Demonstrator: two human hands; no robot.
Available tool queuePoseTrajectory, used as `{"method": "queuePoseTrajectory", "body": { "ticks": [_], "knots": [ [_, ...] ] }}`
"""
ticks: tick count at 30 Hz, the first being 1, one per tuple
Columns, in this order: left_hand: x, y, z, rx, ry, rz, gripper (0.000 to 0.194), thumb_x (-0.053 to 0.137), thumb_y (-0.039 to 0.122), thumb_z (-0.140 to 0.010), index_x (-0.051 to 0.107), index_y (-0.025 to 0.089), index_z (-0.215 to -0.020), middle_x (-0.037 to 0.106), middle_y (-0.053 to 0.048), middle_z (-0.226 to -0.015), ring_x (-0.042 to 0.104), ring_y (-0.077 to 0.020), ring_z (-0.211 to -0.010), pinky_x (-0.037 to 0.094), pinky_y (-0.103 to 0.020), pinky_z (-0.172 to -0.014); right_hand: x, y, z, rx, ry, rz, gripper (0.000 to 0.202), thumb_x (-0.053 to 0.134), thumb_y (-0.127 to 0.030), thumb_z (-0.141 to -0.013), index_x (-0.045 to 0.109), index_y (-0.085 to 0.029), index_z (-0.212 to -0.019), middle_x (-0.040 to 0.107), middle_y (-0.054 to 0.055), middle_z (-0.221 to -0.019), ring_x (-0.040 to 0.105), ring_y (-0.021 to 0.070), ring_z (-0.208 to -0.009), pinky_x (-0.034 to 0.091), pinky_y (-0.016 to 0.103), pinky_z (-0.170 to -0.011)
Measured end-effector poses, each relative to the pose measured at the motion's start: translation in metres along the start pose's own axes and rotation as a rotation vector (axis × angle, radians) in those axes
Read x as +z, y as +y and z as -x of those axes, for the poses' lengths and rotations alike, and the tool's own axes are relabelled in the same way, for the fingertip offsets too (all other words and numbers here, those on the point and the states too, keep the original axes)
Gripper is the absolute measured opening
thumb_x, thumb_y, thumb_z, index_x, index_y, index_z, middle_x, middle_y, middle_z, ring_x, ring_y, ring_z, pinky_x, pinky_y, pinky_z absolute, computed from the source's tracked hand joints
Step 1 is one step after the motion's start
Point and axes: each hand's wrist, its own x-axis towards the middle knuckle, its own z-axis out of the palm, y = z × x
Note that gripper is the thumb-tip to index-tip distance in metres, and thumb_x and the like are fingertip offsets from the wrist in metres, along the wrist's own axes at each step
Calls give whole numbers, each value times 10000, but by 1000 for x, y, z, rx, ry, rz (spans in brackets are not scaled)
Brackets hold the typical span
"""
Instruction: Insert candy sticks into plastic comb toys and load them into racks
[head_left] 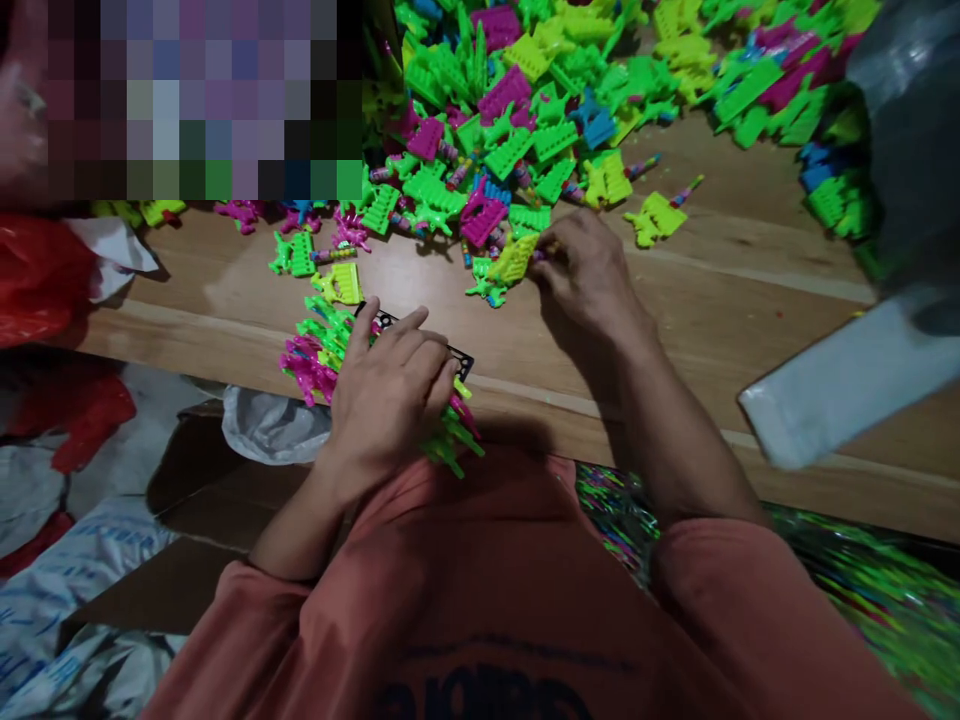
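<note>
My left hand (394,385) lies over a black perforated rack (461,362) at the table's front edge, with its fingers bent around it. Green, pink and yellow plastic pieces (309,365) stick out on both sides of that hand, and its palm hides the middle of the rack. My right hand (589,265) pinches a yellow comb-like toy piece (514,258) by its narrow end, at the near edge of the pile. Just beneath lies a green piece (486,283) on the wood. A yellow piece (341,284) rests beyond my left hand.
A heap of bright plastic toys (510,150), some with candy-coloured tubes, covers the far side of the wooden table (720,330). At right lies a whitish flat box (847,380). A red plastic bag (41,280) is at left; an open carton (202,480) stands below the edge.
</note>
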Motion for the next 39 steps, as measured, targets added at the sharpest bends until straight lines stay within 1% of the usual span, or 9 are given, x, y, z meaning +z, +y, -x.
{"method": "queuePoseTrajectory", "body": {
  "ticks": [4, 11, 17, 21, 27, 32, 34, 37, 39],
  "knots": [
    [-2, -1, 0, -14, -35, 18, 227, 554, 294, -1161, 765, 258, -1086, 883, -28, -1234, 734, -302, -1492, 269, -684, -1491, 15, -52, 54, 207, -89, -299, 197, 892, -380, -929, 774, -279, -1051, 706, 7, -909, 648, 237, -849, 636, 440, -859],
    [-3, 0, 0, -26, -28, 23, 273, 524, 353, -1169, 782, 267, -1146, 852, -42, -1382, 717, -305, -1509, 247, -683, -1500, 55, -85, 106, 317, -268, -652, 275, 847, -467, -971, 801, -228, -1099, 819, 70, -1065, 769, 253, -949, 665, 388, -852],
    [-6, -1, -1, -49, -86, 36, 271, 544, 361, -1145, 806, 292, -1143, 843, -30, -1398, 698, -328, -1525, 211, -711, -1506, 51, -94, 105, 98, -287, -515, 134, 690, -329, -1080, 777, -228, -1086, 830, 78, -1103, 773, 222, -943, 669, 384, -928],
    [-6, -2, 0, -43, -65, 53, 309, 533, 347, -1163, 790, 308, -1329, 828, -37, -1450, 666, -332, -1569, 191, -706, -1512, 53, -93, 105, -84, -304, -433, 128, 624, -280, -1116, 730, -211, -1138, 803, 114, -1157, 761, 251, -1055, 655, 409, -1001],
    [-10, -5, 0, 114, -113, 31, 375, 622, 374, -1173, 700, 427, -1536, 726, 7, -1646, 423, -395, -1755, 83, -835, -1472, 68, -97, 106, -215, -428, -214, 173, 544, -276, -1142, 680, -192, -1209, 772, 184, -1222, 720, 328, -1136, 636, 500, -1023],
    [-9, -10, -3, 242, -107, 27, 272, 593, 415, -1193, 814, 374, -1345, 878, -17, -1357, 682, -379, -1554, 213, -841, -1450, 25, -74, 63, -257, -519, -268, 147, 585, -256, -1152, 728, -224, -1139, 789, 102, -1169, 733, 240, -1054, 617, 405, -969],
    [-8, -10, -3, 263, -127, 47, 265, 579, 395, -1195, 832, 368, -1272, 900, -1, -1269, 731, -352, -1495, 179, -828, -1465, -9, -39, 36, -195, -323, -173, 147, 645, -296, -1140, 768, -252, -1208, 789, 106, -1245, 725, 248, -1075, 600, 421, -963],
    [-12, -8, -5, 329, -160, 94, 258, 568, 367, -1201, 810, 340, -1282, 903, 3, -1249, 759, -324, -1457, 162, -784, -1486, -66, 32, 1, -111, 187, 169, 198, 690, -367, -1105, 819, -250, -1201, 786, 146, -1214, 667, 270, -1059, 549, 452, -960],
    [-19, -9, -8, 321, -141, 124, 278, 570, 394, -1203, 761, 313, -1389, 880, -35, -1343, 729, -320, -1501, 203, -736, -1496, -97, 76, -14, -84, 291, 237, 267, 670, -426, -1111, 825, -210, -1088, 762, 191, -1132, 592, 295, -1044, 490, 523, -1010]
  ]
}}
